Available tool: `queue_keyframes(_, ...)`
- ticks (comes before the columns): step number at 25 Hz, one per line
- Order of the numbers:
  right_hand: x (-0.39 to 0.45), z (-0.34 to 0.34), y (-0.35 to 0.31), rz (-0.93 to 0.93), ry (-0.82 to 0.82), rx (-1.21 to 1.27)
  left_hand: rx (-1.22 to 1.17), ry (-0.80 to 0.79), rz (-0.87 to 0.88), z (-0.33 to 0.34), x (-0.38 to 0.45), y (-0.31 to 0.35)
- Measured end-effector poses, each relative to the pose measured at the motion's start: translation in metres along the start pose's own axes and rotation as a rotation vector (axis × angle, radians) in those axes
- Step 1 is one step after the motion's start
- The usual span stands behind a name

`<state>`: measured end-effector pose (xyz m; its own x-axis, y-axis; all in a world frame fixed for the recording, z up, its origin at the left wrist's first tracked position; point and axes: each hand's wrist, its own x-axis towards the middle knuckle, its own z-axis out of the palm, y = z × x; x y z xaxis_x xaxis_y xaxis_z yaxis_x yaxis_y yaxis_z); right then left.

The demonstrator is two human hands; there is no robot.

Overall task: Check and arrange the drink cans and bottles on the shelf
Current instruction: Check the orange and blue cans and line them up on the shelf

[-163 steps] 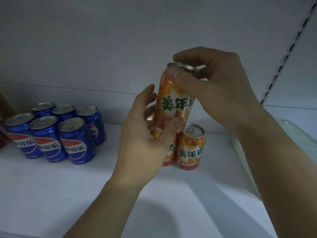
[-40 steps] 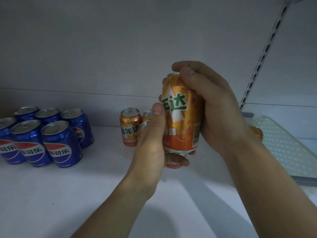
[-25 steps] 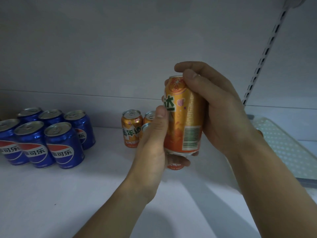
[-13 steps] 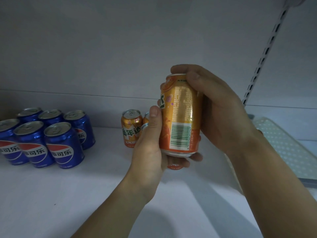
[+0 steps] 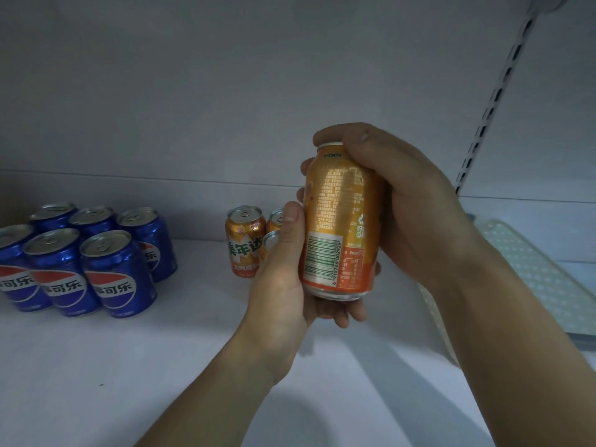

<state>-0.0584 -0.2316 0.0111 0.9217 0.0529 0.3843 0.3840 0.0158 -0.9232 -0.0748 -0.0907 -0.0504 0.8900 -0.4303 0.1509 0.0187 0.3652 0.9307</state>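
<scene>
Head view, looking forward and down into a white shelf point(image 5: 96, 366) bay, dim light. Both hands hold one orange can point(image 5: 342, 227) upright in the air above the shelf, centre frame. Barcode and fine print face the camera; the front logo is turned away.

Right hand point(image 5: 409, 208) wraps the can's right side from behind, with the thumb laid over the top rim and the fingers curled round the far side, their tips showing at the can's left edge. Left hand point(image 5: 283, 285) cups the can from below and left: thumb pressed up against the left wall beside the barcode, fingers curled under the base, tips showing below the can's bottom edge.

Behind the left hand, on the shelf near the back wall, stand more orange cans point(image 5: 245, 240), upright. One shows fully, with green characters on its front. Two more are partly hidden by the thumb, so only their tops and a sliver of side show.

Far left, a cluster of blue cans point(image 5: 117, 272) stands upright in two rows, touching one another, with red-white-blue logos facing front. The leftmost is cut by the frame edge.

At right, a pale perforated tray point(image 5: 532, 272) lies on the neighbouring shelf section, partly hidden by the right forearm. A slotted upright rail point(image 5: 493, 101) runs up the back wall above it.
</scene>
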Motion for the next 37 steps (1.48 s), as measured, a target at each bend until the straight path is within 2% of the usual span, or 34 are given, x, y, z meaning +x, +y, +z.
queue_keyframes(5,0.0002,0.0007,-0.0017,-0.021,0.068,-0.042,0.090,0.099,0.072,0.0021,0.0016,-0.0023)
queue_keyframes(9,-0.0001,-0.0026,-0.0023,0.039,-0.005,0.051,-0.006,0.044,0.005,0.0024,-0.0011,-0.0001)
queue_keyframes(11,0.0003,-0.0040,-0.0014,0.024,0.010,0.039,0.007,0.016,-0.019,0.0018,-0.0019,0.0010)
queue_keyframes(16,0.0015,-0.0018,-0.0001,0.006,0.028,-0.009,0.068,0.042,0.026,0.0014,-0.0020,-0.0007)
queue_keyframes(21,-0.0012,-0.0073,-0.0061,0.047,-0.076,-0.009,-0.049,-0.067,-0.047,0.0003,-0.0027,0.0028)
queue_keyframes(26,0.0003,-0.0015,-0.0049,-0.004,-0.025,-0.094,0.038,0.021,0.041,-0.0007,0.0014,-0.0029)
queue_keyframes(31,-0.0001,-0.0045,-0.0058,0.040,-0.066,-0.009,-0.061,-0.004,-0.009,0.0009,0.0006,-0.0016)
queue_keyframes(35,-0.0005,-0.0039,-0.0087,-0.025,0.017,-0.086,-0.062,0.035,0.023,0.0031,-0.0002,-0.0019)
queue_keyframes(37,-0.0012,-0.0030,-0.0101,-0.017,0.005,-0.059,-0.082,0.042,0.004,0.0059,-0.0015,-0.0007)
